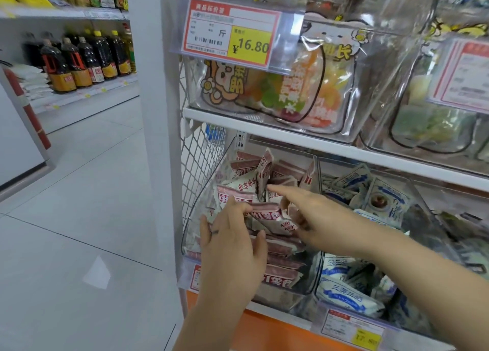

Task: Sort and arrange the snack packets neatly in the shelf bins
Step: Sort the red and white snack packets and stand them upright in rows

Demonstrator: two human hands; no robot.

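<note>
left hand (232, 245) pinches red packet (267, 214) | right hand (317, 215) grips same packet, index finger straight | lower-centre bin (191, 226) | blue packets (344, 295) right

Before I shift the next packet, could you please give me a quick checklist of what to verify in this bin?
1. Left hand holding the red packet: ok, it pinches the packet's left end.
2. Right hand holding anything: cannot tell; the index finger is straight, the others are partly hidden.
3. Rear red packets tidy: not ok, they lean every way.
4. Front stack lying flat: ok.
5. Blue packets kept out of the red ones: ok.
</note>
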